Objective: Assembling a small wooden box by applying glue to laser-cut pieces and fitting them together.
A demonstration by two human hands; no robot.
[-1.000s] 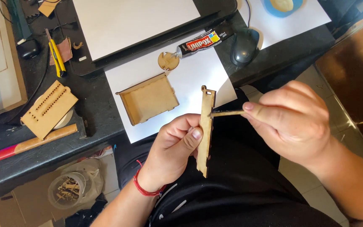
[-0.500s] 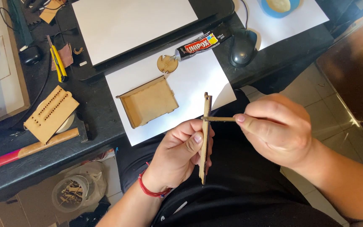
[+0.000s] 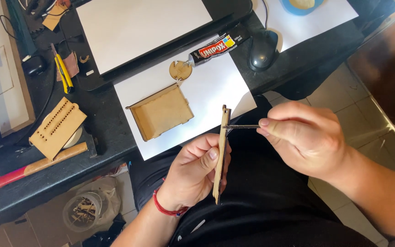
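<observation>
Our left hand (image 3: 193,171) grips a thin, pale wooden panel (image 3: 221,153) edge-on. Our right hand (image 3: 305,137) pinches a slim metal file (image 3: 241,126) against it.

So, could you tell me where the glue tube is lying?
In the head view, the glue tube lies on the desk, between the round wooden disc and the mouse.

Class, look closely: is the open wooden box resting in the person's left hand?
No. The wooden box lies on white paper; the left hand holds a thin wooden panel.
</observation>
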